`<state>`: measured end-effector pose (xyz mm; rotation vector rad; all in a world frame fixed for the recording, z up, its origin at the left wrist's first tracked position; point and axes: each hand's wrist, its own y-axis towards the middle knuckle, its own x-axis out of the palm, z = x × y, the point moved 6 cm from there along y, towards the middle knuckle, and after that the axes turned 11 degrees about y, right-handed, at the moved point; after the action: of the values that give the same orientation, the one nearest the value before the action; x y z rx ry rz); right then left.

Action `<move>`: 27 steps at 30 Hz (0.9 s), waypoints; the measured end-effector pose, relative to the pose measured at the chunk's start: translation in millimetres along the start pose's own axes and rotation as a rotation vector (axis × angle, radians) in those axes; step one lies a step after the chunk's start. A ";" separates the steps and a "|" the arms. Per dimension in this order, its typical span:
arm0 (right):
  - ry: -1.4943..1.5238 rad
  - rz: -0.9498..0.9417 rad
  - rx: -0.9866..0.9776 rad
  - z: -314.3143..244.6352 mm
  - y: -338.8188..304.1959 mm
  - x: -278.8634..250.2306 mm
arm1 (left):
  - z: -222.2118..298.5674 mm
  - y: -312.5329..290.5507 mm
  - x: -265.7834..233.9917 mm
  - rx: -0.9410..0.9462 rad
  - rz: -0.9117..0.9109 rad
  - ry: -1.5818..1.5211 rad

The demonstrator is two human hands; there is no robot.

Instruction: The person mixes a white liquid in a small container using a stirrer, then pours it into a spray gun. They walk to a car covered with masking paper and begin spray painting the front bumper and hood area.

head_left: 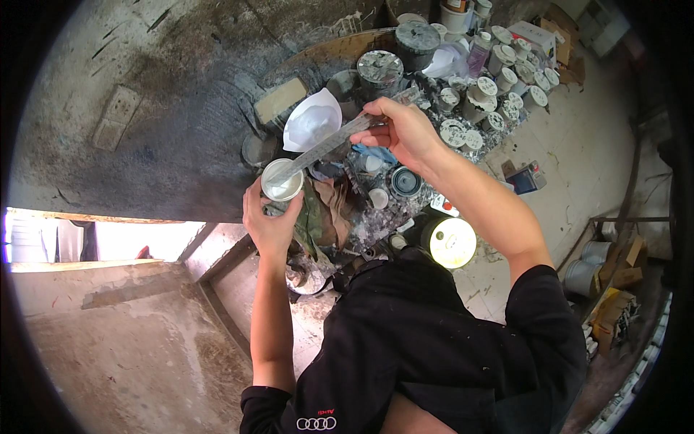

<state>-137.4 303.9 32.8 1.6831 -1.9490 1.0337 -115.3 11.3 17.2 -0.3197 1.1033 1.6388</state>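
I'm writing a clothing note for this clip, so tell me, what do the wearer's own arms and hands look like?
The left hand and right hand are ungloved, and the forearms are bare. The short sleeves are plain black, matching the top, which carries a white print of linked rings and a small red marking near the left sleeve.

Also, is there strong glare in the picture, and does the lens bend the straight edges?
Head view: the opening at left is largely washed out; the round yellowish lid is very bright; straight edges bow toward the picture's border; the white cup looks fairly sharp.
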 end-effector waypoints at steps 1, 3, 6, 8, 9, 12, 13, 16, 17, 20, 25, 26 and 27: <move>-0.043 -0.004 -0.011 -1.4 0.5 0.5 | 1.3 1.1 -1.1 0.009 0.005 0.004; -0.120 -0.032 -0.054 -4.3 2.3 1.9 | 1.1 3.0 -4.1 -0.023 0.010 -0.039; -0.109 -0.013 -0.103 -7.4 6.6 -4.1 | -4.3 6.4 -7.4 -0.158 -0.016 -0.163; -0.053 0.012 -0.145 -12.3 9.2 -13.6 | -5.2 11.5 -8.8 -0.190 -0.028 -0.195; -0.025 0.043 -0.161 -15.6 10.1 -20.7 | -5.5 14.9 -9.8 -0.199 -0.016 -0.218; 0.017 0.084 -0.249 -34.7 9.1 -44.7 | -5.7 30.8 -7.7 -0.192 -0.008 -0.411; 0.046 0.073 -0.288 -42.9 8.3 -52.0 | -5.5 36.5 -6.0 -0.189 -0.011 -0.473; -0.019 0.183 -0.395 -72.1 5.9 -82.1 | -5.9 59.3 -6.4 -0.129 -0.064 -0.254; -0.054 0.239 -0.447 -79.8 4.0 -91.3 | -5.1 66.1 -6.7 -0.098 -0.073 -0.182; -0.167 0.249 -0.470 -87.4 6.4 -100.6 | 2.3 82.9 -2.1 0.027 -0.131 -0.073; -0.238 0.176 -0.479 -83.3 14.4 -84.6 | 21.7 101.2 7.9 0.225 -0.225 0.054; -0.255 0.166 -0.477 -83.0 16.6 -78.2 | 26.6 103.7 8.6 0.273 -0.231 0.088; -0.273 0.146 -0.480 -82.6 18.2 -70.3 | 31.7 105.9 9.1 0.320 -0.236 0.122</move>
<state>-154.5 412.5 34.1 1.4804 -2.2875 0.3376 -200.8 43.3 80.2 -0.3290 1.3451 1.2258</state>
